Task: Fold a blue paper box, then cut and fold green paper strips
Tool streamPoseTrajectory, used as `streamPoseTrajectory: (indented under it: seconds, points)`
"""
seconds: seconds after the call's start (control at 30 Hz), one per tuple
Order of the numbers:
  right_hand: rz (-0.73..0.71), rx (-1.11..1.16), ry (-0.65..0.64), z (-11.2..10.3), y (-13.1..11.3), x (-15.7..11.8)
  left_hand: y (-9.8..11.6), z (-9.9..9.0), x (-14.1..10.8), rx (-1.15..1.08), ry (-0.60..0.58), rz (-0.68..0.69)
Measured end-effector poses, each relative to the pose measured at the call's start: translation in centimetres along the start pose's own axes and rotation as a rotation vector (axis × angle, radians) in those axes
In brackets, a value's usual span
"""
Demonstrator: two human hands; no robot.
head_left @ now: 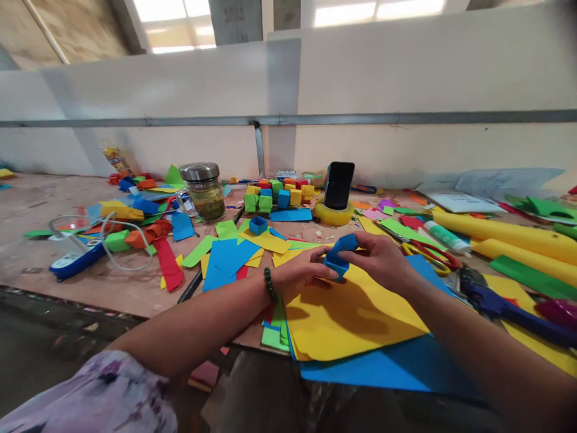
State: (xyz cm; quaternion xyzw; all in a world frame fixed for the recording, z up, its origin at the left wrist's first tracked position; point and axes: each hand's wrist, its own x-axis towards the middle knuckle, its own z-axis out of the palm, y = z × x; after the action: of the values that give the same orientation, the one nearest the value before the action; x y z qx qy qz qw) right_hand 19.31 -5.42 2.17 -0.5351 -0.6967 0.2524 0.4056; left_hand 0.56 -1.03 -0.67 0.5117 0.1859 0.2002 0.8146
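A small blue paper box (336,268) is held above the yellow sheets (360,319). My left hand (311,269) grips its left side, with the fingers closed round it. My right hand (376,255) pinches a blue strip (346,243) that rises from the top of the box. Blue sheets (383,367) show under the yellow ones. Another open blue box (258,225) rests on yellow paper to the left. Farther back stands a pile of small coloured paper cubes (283,197).
A glass jar (207,195) stands at the back left, and a phone (339,185) leans on a yellow tape roll (334,214). Scissors (430,255), a glue tube (446,237) and a blue-handled tool (514,310) lie at right. Loose paper covers much of the table (130,294).
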Motion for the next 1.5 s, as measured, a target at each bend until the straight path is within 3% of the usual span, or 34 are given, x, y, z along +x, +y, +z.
streamPoseTrajectory:
  seconds: [0.17,0.27,0.4,0.57,0.83,1.03,1.13,1.23,1.33,1.5]
  points:
    - [-0.188,-0.083,0.166,-0.2,-0.8,-0.8,0.1,-0.3,-0.1,-0.182,-0.172,0.051]
    - [-0.384,-0.217,0.245,-0.3,-1.4,-1.3,0.2,-0.2,-0.2,-0.191,-0.195,0.077]
    - [-0.601,-0.323,0.257,-0.3,-1.8,-1.5,0.1,0.0,-0.4,-0.115,-0.147,0.148]
    - [-0.69,-0.366,0.198,-0.4,-1.8,-1.4,-0.1,0.1,-0.4,-0.083,-0.148,0.15]
    - [-0.719,-0.389,0.176,-0.6,-2.1,-1.6,0.1,0.5,-0.6,-0.024,-0.12,0.204]
    - [-0.678,-0.348,0.171,-0.5,-2.1,-1.7,-0.4,0.2,0.0,-0.129,-0.048,0.165]
    - [-0.658,-0.311,0.139,-0.2,-2.4,-1.9,-0.8,0.2,0.2,-0.128,-0.068,0.134]
    - [-0.554,-0.295,0.186,0.1,-2.4,-2.1,-0.8,0.3,0.1,-0.09,-0.098,0.122]
    - [-0.432,-0.31,0.223,0.2,-2.0,-2.0,-0.5,0.5,-0.1,0.015,0.008,0.151]
    - [-0.238,-0.33,0.09,0.3,-1.2,-1.4,-0.4,0.1,0.2,0.247,0.154,0.203]
